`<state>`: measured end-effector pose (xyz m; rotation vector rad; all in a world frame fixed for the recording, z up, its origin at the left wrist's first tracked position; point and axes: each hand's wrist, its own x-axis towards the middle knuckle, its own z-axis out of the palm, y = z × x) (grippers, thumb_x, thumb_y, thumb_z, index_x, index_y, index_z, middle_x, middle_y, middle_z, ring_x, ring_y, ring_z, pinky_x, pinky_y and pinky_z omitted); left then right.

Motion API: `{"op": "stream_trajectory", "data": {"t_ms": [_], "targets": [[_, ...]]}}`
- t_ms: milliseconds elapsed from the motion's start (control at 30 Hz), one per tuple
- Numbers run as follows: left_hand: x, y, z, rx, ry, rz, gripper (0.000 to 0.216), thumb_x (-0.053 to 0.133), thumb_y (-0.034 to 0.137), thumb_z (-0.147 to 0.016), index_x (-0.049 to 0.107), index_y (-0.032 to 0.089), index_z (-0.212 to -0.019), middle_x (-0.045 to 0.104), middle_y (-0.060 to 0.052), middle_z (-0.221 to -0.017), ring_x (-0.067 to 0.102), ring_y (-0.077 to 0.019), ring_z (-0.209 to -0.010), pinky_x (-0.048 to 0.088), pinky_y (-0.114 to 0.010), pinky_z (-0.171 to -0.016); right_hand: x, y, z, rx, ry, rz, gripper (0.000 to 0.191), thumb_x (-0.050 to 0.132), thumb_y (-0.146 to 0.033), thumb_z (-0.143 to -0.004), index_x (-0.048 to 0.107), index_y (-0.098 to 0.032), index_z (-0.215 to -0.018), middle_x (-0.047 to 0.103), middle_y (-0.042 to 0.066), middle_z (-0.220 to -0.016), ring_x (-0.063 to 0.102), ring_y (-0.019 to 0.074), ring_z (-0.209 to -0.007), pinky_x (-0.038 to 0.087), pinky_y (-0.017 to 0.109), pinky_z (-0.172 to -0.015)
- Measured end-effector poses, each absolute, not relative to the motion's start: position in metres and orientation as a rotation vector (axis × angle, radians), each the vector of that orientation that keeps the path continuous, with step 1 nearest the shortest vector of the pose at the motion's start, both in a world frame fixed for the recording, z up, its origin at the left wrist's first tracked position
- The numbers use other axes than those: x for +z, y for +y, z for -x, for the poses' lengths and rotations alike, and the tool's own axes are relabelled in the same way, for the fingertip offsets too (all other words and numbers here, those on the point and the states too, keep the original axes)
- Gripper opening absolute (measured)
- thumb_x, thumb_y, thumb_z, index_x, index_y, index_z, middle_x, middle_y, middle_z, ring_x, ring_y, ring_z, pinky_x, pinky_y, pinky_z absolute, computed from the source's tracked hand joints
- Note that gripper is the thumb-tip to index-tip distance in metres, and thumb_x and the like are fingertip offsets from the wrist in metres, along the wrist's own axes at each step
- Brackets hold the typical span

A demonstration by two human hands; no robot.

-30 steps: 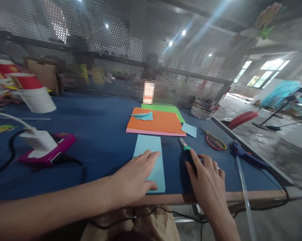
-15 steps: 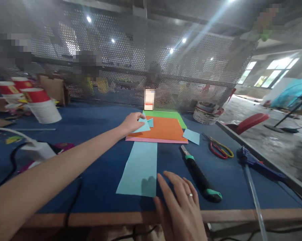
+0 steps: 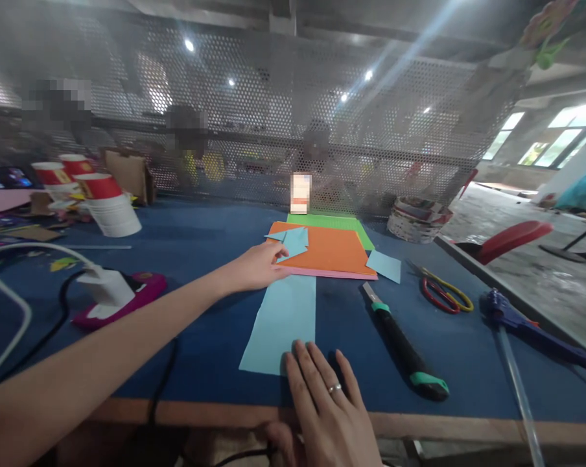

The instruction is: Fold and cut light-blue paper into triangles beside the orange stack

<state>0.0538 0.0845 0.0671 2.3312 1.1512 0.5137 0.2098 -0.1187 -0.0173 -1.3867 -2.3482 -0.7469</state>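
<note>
My left hand [image 3: 257, 267] reaches across the blue table and pinches a small light-blue paper piece [image 3: 293, 242] lifted just above the orange sheet [image 3: 329, 253]. My right hand [image 3: 325, 405] lies flat with fingers spread on the near corner of a long light-blue paper strip [image 3: 281, 321]. A black utility knife [image 3: 402, 344] with green ends lies to the right of the strip, untouched.
A green sheet [image 3: 332, 222] and a pink one lie under the orange sheet. A blue paper scrap [image 3: 384, 266], scissors [image 3: 441, 295], a blue glue gun [image 3: 531, 327], a basket [image 3: 418, 219], stacked red-and-white cups [image 3: 105, 204] and a pink device with a white charger [image 3: 120, 295] sit around. A perforated metal screen stands behind.
My left hand has drawn back from the orange sheet toward me with the small blue piece. My right hand has slid onto the strip's near corner. The view shifted slightly left.
</note>
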Motion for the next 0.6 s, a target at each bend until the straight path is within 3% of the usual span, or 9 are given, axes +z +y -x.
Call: {"op": "stream_trajectory", "data": {"t_ms": [233, 433, 600], "targets": [[0.050, 0.046, -0.025, 0.634, 1.103, -2.002, 0.040, 0.064, 0.034, -0.087, 0.053, 0.016, -0.122, 0.054, -0.010, -0.127, 0.055, -0.0249, -0.114, 0.045, -0.049, -0.097, -0.007, -0.121, -0.202, -0.710, -2.243, 1.353, 0.045, 0.053, -0.046, -0.091, 0.062, -0.012, -0.120, 0.067, 0.010, -0.125, 0.067, 0.0267, -0.107, 0.051, 0.042, -0.086], [0.052, 0.028, -0.028, 0.705, 1.047, -1.635, 0.037, 0.060, 0.027, -0.089, 0.050, 0.016, -0.123, 0.046, -0.011, -0.137, 0.052, -0.0262, -0.119, 0.053, -0.043, -0.088, -0.006, -0.121, -0.200, -0.714, -2.213, 1.389, 0.040, 0.049, -0.045, -0.094, 0.063, -0.017, -0.120, 0.067, 0.007, -0.124, 0.068, 0.0246, -0.106, 0.052, 0.040, -0.088], [0.053, 0.017, -0.031, 0.746, 1.051, -1.497, 0.045, 0.063, 0.026, -0.085, 0.044, 0.017, -0.125, 0.040, -0.015, -0.141, 0.048, -0.0270, -0.123, 0.051, -0.042, -0.090, -0.005, -0.121, -0.200, -0.681, -2.200, 1.398, 0.040, 0.050, -0.041, -0.094, 0.062, -0.016, -0.123, 0.068, 0.007, -0.123, 0.067, 0.0240, -0.107, 0.052, 0.038, -0.090]]}}
